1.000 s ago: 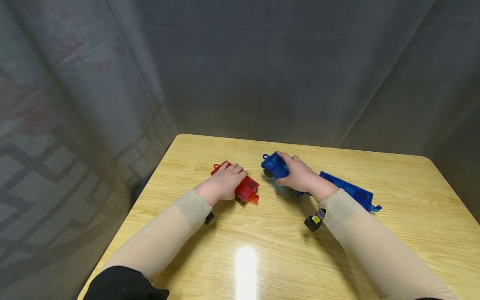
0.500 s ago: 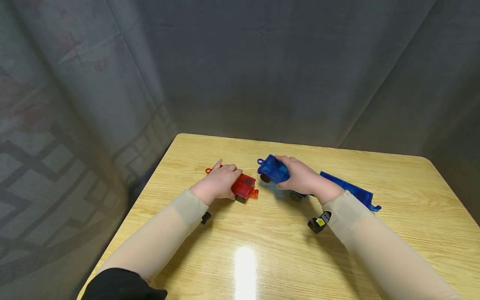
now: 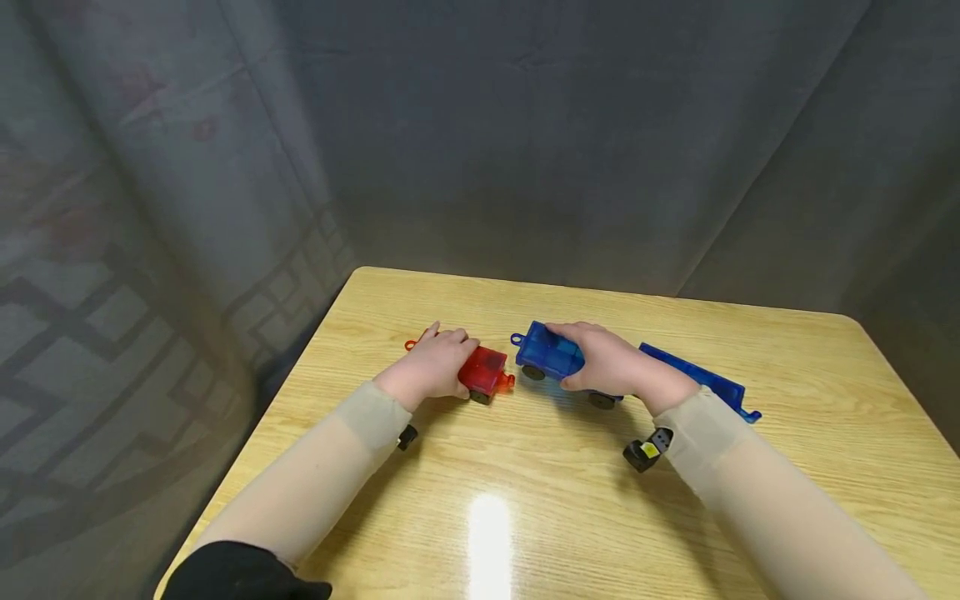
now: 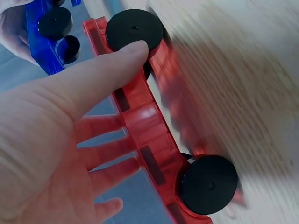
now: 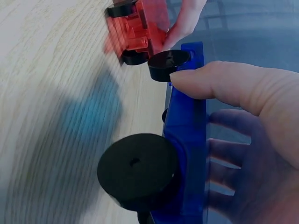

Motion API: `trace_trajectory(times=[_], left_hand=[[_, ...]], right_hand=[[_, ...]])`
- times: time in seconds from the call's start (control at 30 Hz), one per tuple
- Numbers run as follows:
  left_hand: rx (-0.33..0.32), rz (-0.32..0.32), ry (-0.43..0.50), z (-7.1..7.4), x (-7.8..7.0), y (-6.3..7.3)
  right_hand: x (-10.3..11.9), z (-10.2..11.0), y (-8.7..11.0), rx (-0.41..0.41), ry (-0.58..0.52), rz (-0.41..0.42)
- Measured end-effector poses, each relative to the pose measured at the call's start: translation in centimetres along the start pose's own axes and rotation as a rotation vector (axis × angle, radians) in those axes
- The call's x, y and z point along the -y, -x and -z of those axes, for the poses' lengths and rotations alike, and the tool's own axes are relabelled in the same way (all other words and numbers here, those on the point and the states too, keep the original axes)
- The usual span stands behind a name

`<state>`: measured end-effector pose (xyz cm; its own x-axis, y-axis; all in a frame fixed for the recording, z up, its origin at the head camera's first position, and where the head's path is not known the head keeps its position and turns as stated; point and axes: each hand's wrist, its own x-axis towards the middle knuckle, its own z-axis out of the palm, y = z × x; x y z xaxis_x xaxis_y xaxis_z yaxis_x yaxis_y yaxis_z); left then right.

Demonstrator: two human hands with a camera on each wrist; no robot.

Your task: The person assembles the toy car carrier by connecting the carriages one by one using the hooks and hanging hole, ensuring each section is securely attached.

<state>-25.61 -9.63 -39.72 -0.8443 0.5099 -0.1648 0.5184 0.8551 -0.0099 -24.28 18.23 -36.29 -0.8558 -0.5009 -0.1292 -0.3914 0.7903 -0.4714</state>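
A see-through red toy car [image 3: 482,369] with black wheels lies under my left hand [image 3: 431,362], which grips it across the sides. In the left wrist view its wheels [image 4: 209,184] rest at the table, and the thumb presses beside the other wheel. My right hand [image 3: 611,358] holds a see-through blue toy car [image 3: 546,348] by its sides, thumb near a wheel [image 5: 169,63] in the right wrist view. The blue car's ring [image 3: 517,339] faces the red car's hook [image 3: 507,382], with a small gap between.
A longer blue toy trailer [image 3: 697,375] stands to the right, partly behind the right wrist, its hook [image 3: 752,415] pointing right. The wooden table [image 3: 570,500] ends at a back edge before a grey curtain [image 3: 525,167]. Black wrist cameras [image 3: 648,450] hang below the wrists.
My left hand has shifted the red car a little left and turned it. My right hand has brought the blue car down and slightly left, its ring closer to the red car's hook.
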Motion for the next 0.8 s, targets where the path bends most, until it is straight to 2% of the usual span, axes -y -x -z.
trace_trajectory(times=[0.23, 0.47, 0.8], left_hand=[[0.014, 0.037, 0.025, -0.2, 0.2, 0.2], [-0.009, 0.042, 0.048, -0.2, 0.3, 0.7], [-0.013, 0.093, 0.146, -0.6, 0.2, 1.4]], right_hand=[[0.2, -0.1, 0.1, 0.021, -0.017, 0.034], [0.0, -0.2, 0.0, 0.018, -0.015, 0.052], [-0.5, -0.4, 0.1, 0.027, -0.016, 0.064]])
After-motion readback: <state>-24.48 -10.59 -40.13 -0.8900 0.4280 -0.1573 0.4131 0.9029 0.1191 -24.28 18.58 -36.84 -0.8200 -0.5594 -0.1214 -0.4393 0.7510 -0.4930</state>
